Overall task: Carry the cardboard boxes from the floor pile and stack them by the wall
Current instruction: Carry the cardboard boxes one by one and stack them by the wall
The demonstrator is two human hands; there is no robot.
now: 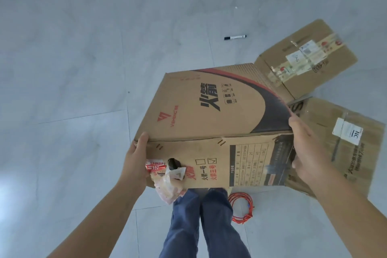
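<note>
Keep the printed cardboard box (211, 123) level above the floor (73, 58), clear of the two boxes (326, 98) lying at your right. Left hand (136, 161) and right hand (307, 153) clamp its opposite ends; avoid the red cable (241, 208) underfoot

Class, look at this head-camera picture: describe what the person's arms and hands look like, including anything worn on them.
Both forearms are bare as far as the frame shows; no sleeves are in view. The left hand and right hand wear no gloves, and no rings, watch or bracelet can be seen. Below them, dark blue trousers cover the legs.
</note>
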